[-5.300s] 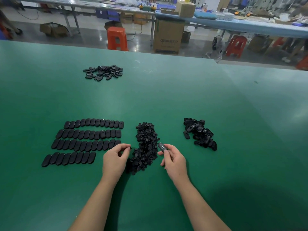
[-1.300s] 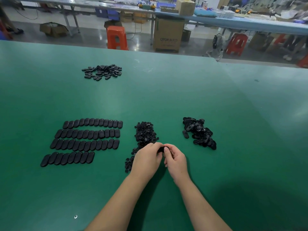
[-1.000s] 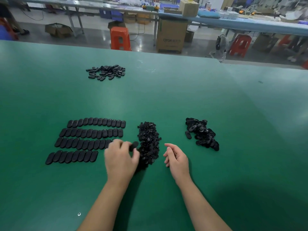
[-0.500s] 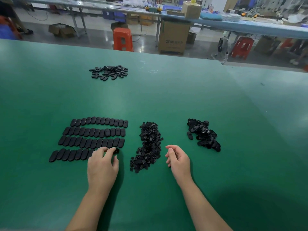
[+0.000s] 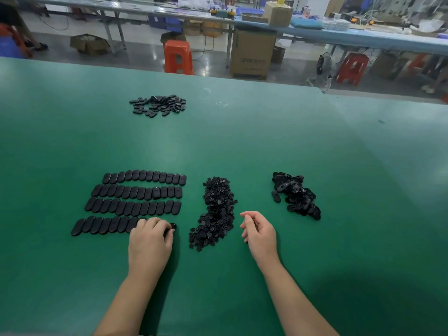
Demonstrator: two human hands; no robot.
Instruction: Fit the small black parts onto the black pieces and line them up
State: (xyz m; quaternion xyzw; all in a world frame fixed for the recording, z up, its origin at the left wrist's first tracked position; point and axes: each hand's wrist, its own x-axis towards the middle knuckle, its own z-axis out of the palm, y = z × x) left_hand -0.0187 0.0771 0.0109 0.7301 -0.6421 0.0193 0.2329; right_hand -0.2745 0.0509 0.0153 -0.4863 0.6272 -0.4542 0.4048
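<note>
Four rows of oval black pieces (image 5: 135, 200) lie side by side on the green table (image 5: 242, 141), left of centre. My left hand (image 5: 151, 236) sits at the right end of the nearest row, fingers curled over one black piece (image 5: 172, 225) whose tip shows past my fingertips. A long pile of small black parts (image 5: 217, 212) lies between my hands. My right hand (image 5: 258, 230) hovers just right of that pile, fingers loosely curled, holding nothing. A heap of loose black pieces (image 5: 294, 195) lies further right.
Another scatter of black pieces (image 5: 158, 105) lies far back on the table. Beyond the table's far edge stand an orange stool (image 5: 178, 57), a cardboard box (image 5: 253, 53), a red stool (image 5: 352, 69) and long blue benches.
My hands were together over the small parts; then my left hand carried a black piece left to the end of the nearest row. My right hand stayed beside the pile.
</note>
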